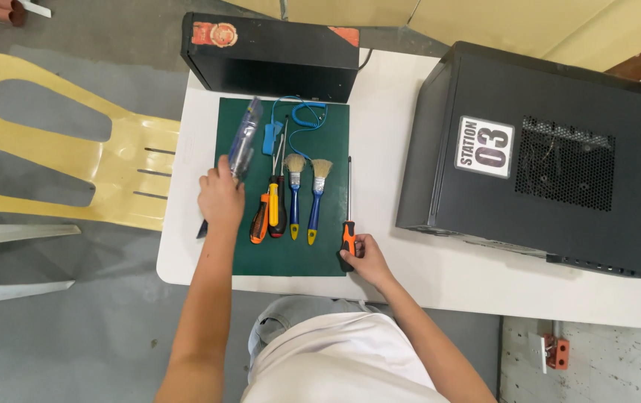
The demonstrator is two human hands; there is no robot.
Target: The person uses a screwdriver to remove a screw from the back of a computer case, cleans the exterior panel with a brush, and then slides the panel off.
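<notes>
A: What's closest to the person?

B: The right hand [365, 252], fingers closed round the orange-and-black handle of a long screwdriver [348, 224] lying at the right edge of the green mat [290, 257].

A: And the other hand?

B: The left hand [220, 198] rests on the mat's left edge, curled loosely round the lower end of a clear plastic packet [244, 140] that slants up and away.

A: What lies between them?

B: Two more screwdrivers [269, 213] side by side, then two small brushes [305, 195] with blue-and-yellow handles. Just beyond them sits a blue coiled wrist strap [294, 119].

A: Further out?

B: A black box [272, 56] at the mat's far end, a black computer case [536, 149] on the white table [387, 134] to the right, and a yellow plastic chair [52, 142] on the left.
</notes>
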